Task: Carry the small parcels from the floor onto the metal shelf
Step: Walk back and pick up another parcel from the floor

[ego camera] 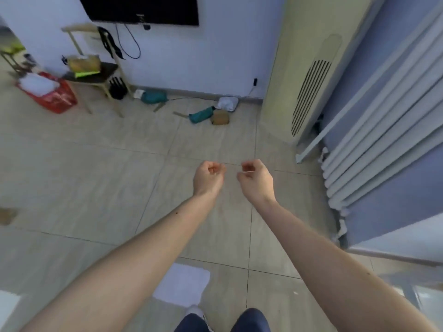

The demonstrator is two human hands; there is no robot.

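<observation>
Both my arms reach forward over the tiled floor. My left hand (208, 178) is curled into a loose fist with nothing in it. My right hand (257, 180) is curled the same way, a short gap to its right, also holding nothing. Small parcels lie on the floor by the far wall: a teal one (201, 114), a brown one (220, 117), a white one (228, 103) and another teal one (153, 96). A flat white parcel (181, 283) lies near my feet. A brown parcel (7, 215) is at the left edge. The metal shelf (96, 77) stands at the far left.
A red bag (51, 93) sits left of the shelf. A tall floor air conditioner (309, 68) stands at the right, beside a white radiator (383, 130). A dark screen (143, 8) hangs on the wall, with cables trailing down. A glass-topped surface (412, 283) is at the lower right.
</observation>
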